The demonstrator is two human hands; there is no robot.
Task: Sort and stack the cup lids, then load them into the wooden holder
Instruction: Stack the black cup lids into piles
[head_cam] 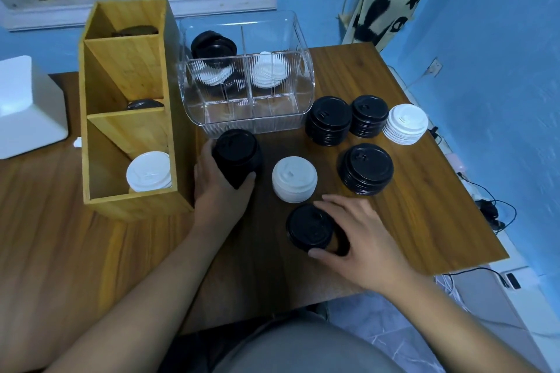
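**Both hands on black lids as sorting fills a wooden table**

A person's left hand (216, 188) wraps its fingers and thumb round a tall black lid stack (237, 157), tilted and held just in front of the clear plastic organiser (272, 121). The right hand (363, 242) curls thumb and fingers round a shorter black stack (309, 227) lying on its side at the near part of the table (424, 206).

Between the hands stands a white lid stack (294, 179), domed and ridged, with a raised sip tab on top. Further right sit a broad black stack (365, 168) and, behind it, a row of three stacks: a black one (328, 121), a smaller black one (369, 116) and a white one (405, 124).

The wooden holder (136, 127), pale and three-celled, stands upright at the left. Its near compartment holds white lids (148, 172), its middle one a black lid (145, 104), and its far one something dark (136, 30) that cannot be made out.

Inside the organiser, black lids (213, 45) and white lids (268, 70) lie in separate sections.
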